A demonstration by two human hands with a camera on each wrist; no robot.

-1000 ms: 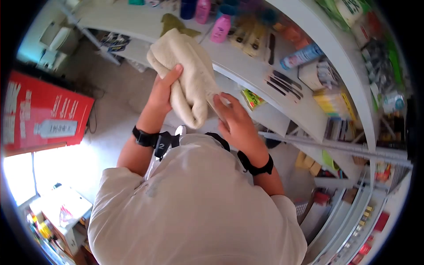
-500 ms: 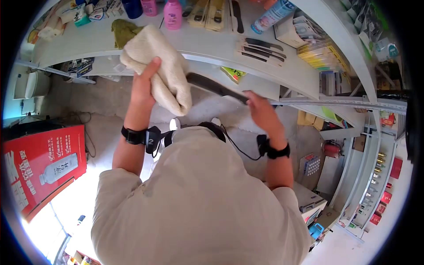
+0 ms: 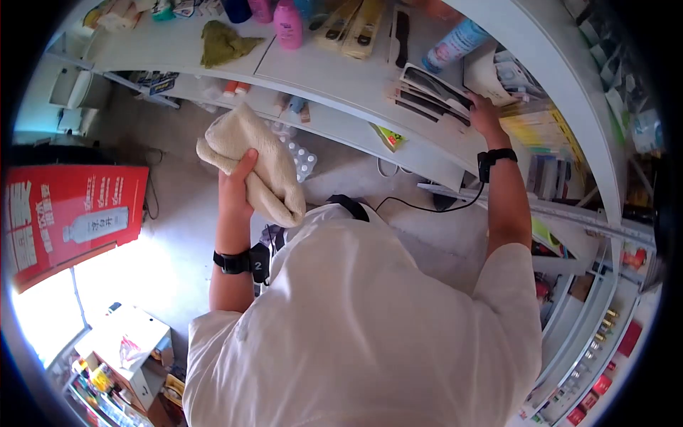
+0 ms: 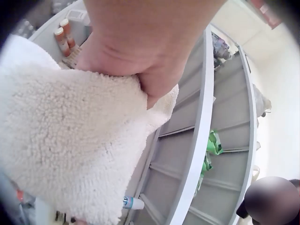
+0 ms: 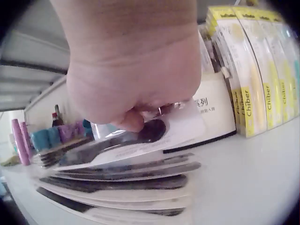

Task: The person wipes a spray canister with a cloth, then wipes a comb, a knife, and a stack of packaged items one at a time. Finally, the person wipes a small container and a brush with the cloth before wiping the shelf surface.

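Observation:
In the head view the left hand (image 3: 236, 188) grips a folded cream towel (image 3: 270, 167) in front of the shirt, thumb on top. Its fuzzy surface (image 4: 70, 136) fills much of the left wrist view, the hand (image 4: 136, 61) above it. Out over the shelf, the right hand (image 3: 485, 117) holds the end of a clear packet with a long dark item (image 3: 441, 87) inside. Up close in the right wrist view, curled fingers of the right hand (image 5: 133, 89) pinch that packet (image 5: 154, 131), which lies over several similar packets (image 5: 126, 183).
On the white shelf (image 3: 324, 75) are an olive cloth (image 3: 224, 44), a pink bottle (image 3: 288, 25), a blue spray can (image 3: 455, 44) and yellow boxes (image 3: 537, 132). A blister-like sheet (image 3: 302, 158) shows below the shelf edge. A red box (image 3: 75, 213) stands left.
The right hand has moved from beside the towel out to the packets on the shelf, carrying the dark item there. The left hand keeps the towel, now apart from the olive cloth in view.

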